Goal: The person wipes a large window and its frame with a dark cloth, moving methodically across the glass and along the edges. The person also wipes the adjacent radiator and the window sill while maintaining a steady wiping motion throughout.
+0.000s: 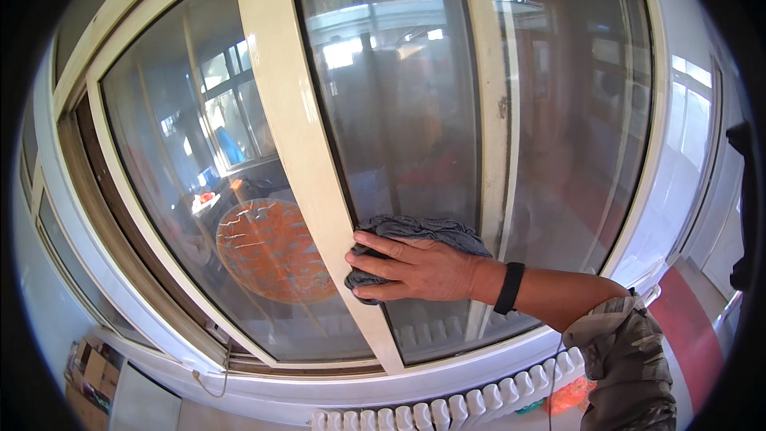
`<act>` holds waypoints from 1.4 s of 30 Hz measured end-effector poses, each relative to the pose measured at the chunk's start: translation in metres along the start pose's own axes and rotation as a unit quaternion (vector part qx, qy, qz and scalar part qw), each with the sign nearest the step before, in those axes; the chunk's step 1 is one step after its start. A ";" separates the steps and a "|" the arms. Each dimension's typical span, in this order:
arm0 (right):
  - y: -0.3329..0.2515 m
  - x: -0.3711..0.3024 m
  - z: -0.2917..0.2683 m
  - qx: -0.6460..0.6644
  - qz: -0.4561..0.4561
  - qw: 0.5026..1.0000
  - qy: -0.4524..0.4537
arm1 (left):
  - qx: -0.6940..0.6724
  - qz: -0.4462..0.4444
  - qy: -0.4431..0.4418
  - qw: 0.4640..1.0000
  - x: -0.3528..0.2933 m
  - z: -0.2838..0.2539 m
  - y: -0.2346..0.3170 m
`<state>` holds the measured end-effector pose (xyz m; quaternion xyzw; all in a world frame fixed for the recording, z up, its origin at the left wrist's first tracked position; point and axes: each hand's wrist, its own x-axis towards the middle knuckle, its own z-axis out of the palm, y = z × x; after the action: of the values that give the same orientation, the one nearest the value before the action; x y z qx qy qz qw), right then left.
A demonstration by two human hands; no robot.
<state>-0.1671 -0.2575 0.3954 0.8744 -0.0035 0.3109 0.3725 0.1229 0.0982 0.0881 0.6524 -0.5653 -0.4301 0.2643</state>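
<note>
My right hand (423,270) reaches in from the right and presses a crumpled dark grey cloth (427,228) against the window. Its fingers point left over the cloth, and the thumb is hidden. Cloth and fingertips lie across the cream upright frame bar (291,104) and the lower part of the middle glass pane (391,136). A dark band circles my wrist, and a camouflage sleeve covers the upper arm. My left hand is out of view.
Below the sill runs a white ribbed radiator (431,415). Behind the left pane (159,128) stands a round orange table (275,251). Cardboard boxes (92,375) sit at the lower left, and a thin cord (211,391) hangs by the sill. An orange bag (570,396) lies near the radiator.
</note>
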 end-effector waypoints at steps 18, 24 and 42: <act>0.205 -0.026 -0.214 -0.282 0.306 0.849 0.324 | -0.028 0.057 0.028 0.998 0.051 0.049 -0.029; 0.200 -0.018 -0.200 -0.273 0.249 0.869 0.329 | -0.057 0.092 0.022 0.994 0.061 0.072 -0.039; -0.078 -0.159 0.012 -0.007 0.120 0.991 -0.065 | 0.068 0.123 -0.058 0.988 0.103 0.099 -0.004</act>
<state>-0.2704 -0.2452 0.2516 0.8835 -0.1343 0.2959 0.3376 0.0388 0.0134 0.0094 0.5684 -0.6833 -0.3924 0.2370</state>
